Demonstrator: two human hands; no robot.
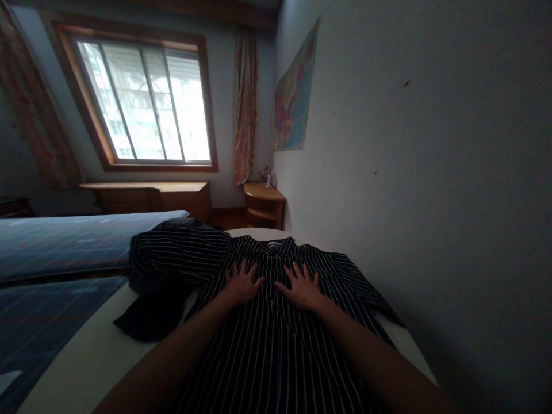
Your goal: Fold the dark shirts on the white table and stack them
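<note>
A black shirt with thin white stripes (276, 351) lies spread front side up on a pale table (81, 356), its collar at the far end. My left hand (241, 283) rests flat on the left of its chest, fingers spread. On the other side of the front seam, my right hand (302, 287) presses flat too, its fingers apart. Neither hand grips the cloth. The left sleeve in view lies over a dark bundle of cloth, and the right one slopes toward the table's edge. Beside my left forearm lies a black piece of cloth (150, 316), perhaps a cap.
A blue checked mattress or bedding (90, 238) borders the table on the left. The white wall (414, 201) runs close along the right. Beyond stand a wooden desk (181, 187) under the window and a corner shelf (264, 192) holding small items.
</note>
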